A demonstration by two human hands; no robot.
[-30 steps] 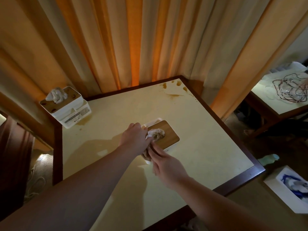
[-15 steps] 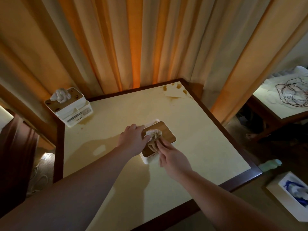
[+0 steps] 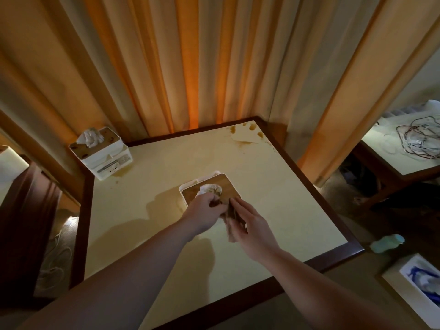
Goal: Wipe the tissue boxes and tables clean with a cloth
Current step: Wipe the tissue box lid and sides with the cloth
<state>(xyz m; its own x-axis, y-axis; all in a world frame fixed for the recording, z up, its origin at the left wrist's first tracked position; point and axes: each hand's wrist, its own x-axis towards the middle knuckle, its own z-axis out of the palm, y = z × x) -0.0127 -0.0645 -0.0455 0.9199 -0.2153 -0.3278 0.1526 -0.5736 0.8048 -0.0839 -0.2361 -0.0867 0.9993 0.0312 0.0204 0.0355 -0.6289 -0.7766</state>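
- Counter (image 3: 273, 210): pale top with a dark wood rim, sitting in front of the curtains (image 3: 214, 67). Brown stains (image 3: 245, 136) are showing at the far corner and beside the far tissue box (image 3: 102, 153), so in my judgement both spots are waiting for a pass once the boxes are done.
- Near tissue box (image 3: 209, 189): standing mid-counter, white body under a wooden lid, a tissue (image 3: 210, 188) poking up through the slot.
- Left hand (image 3: 204, 210): curling over the near edge of the lid, grip closed on it and steadying the box.
- Right hand (image 3: 250, 225): fingers extended, pinning a dark cloth (image 3: 232, 217) against the box's near side; grip flat on the cloth, not fisted.
- Doing it well, as I judge: keeping the left hand firm so the light box is not sliding, working the cloth around the slot and avoiding dragging the tissue out.
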